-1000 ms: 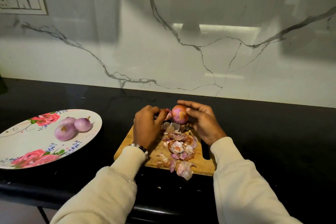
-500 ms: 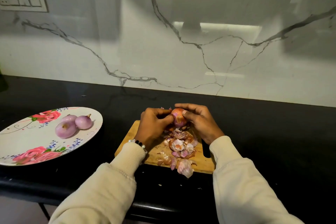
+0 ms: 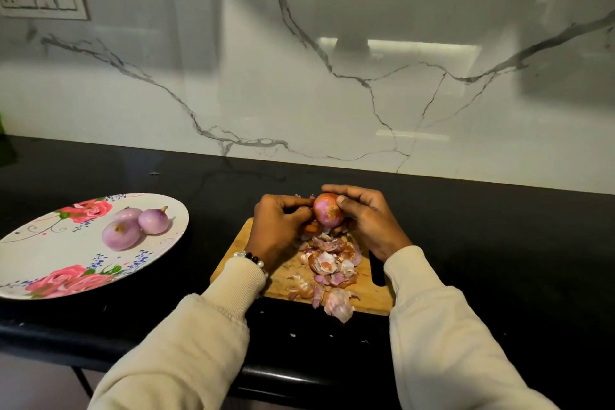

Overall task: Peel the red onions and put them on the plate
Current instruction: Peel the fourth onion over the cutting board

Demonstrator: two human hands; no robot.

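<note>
Reddish onion [image 3: 327, 214], patchy orange skin, both hands

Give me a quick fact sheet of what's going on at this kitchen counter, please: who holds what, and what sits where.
activity: peeling a red onion above the cutting board
left hand: fingers curled, picking at the onion's left side
right hand: holds the onion from the right
peels: piled on the board, one piece hanging over its near edge
plate: floral, left of the board, holding three peeled onions
surface: black counter
</note>
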